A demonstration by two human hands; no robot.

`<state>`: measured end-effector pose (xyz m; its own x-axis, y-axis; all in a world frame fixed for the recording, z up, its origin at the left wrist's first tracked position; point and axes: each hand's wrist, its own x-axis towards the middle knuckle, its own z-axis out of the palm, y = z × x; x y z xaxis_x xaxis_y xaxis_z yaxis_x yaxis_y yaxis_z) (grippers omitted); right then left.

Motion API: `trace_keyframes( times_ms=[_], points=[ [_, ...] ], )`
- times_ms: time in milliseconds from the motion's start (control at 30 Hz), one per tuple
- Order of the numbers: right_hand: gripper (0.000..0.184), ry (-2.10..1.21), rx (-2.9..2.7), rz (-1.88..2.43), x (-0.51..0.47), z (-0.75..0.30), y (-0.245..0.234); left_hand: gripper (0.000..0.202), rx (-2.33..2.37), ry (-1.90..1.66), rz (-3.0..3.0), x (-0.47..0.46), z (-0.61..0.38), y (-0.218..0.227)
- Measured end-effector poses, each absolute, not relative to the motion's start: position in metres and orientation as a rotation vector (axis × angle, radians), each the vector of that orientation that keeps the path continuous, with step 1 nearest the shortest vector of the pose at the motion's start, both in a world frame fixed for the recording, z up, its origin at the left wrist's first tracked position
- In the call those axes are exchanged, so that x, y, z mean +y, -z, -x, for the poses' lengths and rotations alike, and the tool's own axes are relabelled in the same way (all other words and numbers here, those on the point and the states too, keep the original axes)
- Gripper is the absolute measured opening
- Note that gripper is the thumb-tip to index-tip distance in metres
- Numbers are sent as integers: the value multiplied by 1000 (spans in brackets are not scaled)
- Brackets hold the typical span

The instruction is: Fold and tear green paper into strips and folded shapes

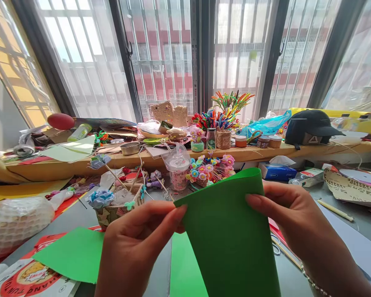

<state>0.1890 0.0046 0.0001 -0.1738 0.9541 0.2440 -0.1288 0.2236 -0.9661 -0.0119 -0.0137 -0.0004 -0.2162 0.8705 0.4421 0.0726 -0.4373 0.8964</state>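
A sheet of green paper (231, 235) is held up in front of me, bent over at its right side into a rounded fold. My left hand (136, 243) pinches its upper left corner between thumb and fingers. At the upper right, my right hand (292, 218) grips the folded side, thumb on the near face and fingers behind. The paper's lower end runs out of view. A cut piece of green paper (74, 255) lies on the table left of my left hand. Under the held sheet, another green paper (184, 268) shows partly.
Behind my hands stand a basket with blue paper flowers (102, 200), a pink-patterned cup (178, 173) and crocheted flowers (208, 169). Scissors (275, 244) and a pencil (335, 209) lie at right. Pipe cleaners (218, 119) and a black cap (311, 126) sit on the windowsill.
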Motion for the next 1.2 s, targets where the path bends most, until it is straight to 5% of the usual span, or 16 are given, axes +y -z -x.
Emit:
trace_keyframes(
  times_ms=[1200],
  points=[
    [12, -968, -1257, 823, 11, -184, 7, 4, 1249, -1586, -1510, -8, 14, -4]
  ],
)
